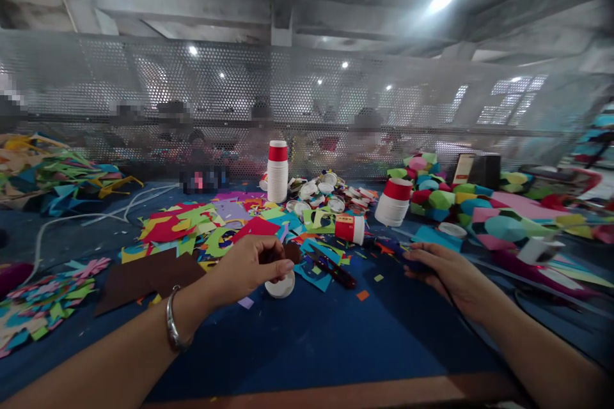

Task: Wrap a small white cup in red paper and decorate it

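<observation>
My left hand (261,259) is closed in a pinch on a small brown paper piece (291,253). Just under its fingertips is a white round cut-off cup bottom (281,285); whether the fingers touch it I cannot tell. My right hand (439,265) is wrapped round a dark blue corded tool (396,246), which looks like a glue gun, pointing left. Its black cord runs back along the wrist. Between the hands lie dark-handled scissors (336,270) on blue paper. A red and white paper cup (350,229) lies on its side near the tool's tip.
Stacked paper cups (277,179) stand at the back, with more upturned cups (393,202) to the right. Coloured paper scraps (220,223), brown sheets (148,278) and a heap of cut cup bottoms (326,188) cover the blue table (307,351). A perforated metal screen (240,89) rises behind.
</observation>
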Motion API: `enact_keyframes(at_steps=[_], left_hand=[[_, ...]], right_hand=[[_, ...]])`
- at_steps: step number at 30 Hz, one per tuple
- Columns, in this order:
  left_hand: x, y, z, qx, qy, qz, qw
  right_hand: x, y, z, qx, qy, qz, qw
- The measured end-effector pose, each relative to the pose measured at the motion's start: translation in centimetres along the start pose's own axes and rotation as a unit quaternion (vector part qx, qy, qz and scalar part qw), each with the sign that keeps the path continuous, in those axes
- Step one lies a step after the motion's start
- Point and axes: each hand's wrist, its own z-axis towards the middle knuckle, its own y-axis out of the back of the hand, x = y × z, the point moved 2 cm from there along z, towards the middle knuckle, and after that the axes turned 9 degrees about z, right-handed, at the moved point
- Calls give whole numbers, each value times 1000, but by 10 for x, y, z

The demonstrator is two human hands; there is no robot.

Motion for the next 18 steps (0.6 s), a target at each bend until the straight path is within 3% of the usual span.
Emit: enact_keyframes(at_steps=[8, 14, 18], left_hand=[[-4, 1, -4, -18, -18, 5, 1000], [-9, 0, -7, -18, 25, -93, 995], [-11, 1, -8, -10, 49, -113, 992]], right_hand=[[3, 0, -20, -45, -71, 208, 974], [-3, 3, -32, -57, -95, 280, 954], [-7, -1, -30, -56, -88, 266, 958]])
